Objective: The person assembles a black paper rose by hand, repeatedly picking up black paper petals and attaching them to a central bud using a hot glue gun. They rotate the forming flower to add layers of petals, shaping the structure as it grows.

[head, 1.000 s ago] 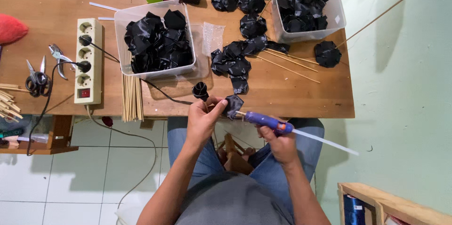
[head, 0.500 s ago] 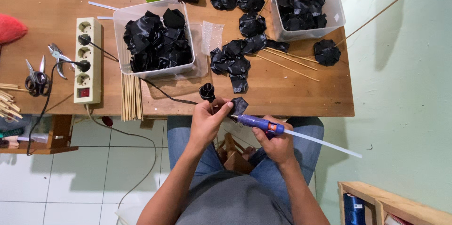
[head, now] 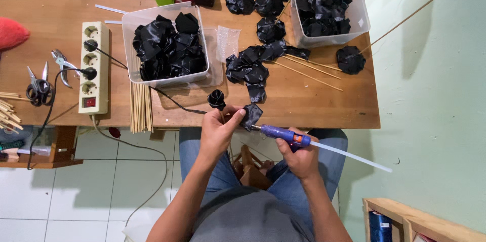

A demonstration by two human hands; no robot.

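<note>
A small black ribbon petal (head: pixel 251 115) is pinched between the thumb and fingers of the left hand (head: pixel 216 131), just off the near edge of the wooden worktop (head: pixel 61 29), above the person's lap. A blue glue gun (head: pixel 283 133) is gripped in the right hand (head: pixel 299 155), whose fingers are curled closed around its handle; the nozzle is held against the petal, and a clear glue stick (head: pixel 352 157) is seen projecting from the back of the gun toward the right. A rolled black ribbon bud (head: pixel 216 99) is seen just beside the left hand, at the near edge of the worktop. Behind it a clear plastic tub (head: pixel 167 44) filled with black ribbon pieces is placed near the middle of the worktop, and a second tub (head: pixel 329 6) at the far right corner. Loose black ribbon flowers (head: pixel 250 67) and thin wooden skewers (head: pixel 309 72) are scattered between the tubs. A power strip (head: pixel 93 67) and scissors (head: pixel 38 87) are found toward the left edge.
</note>
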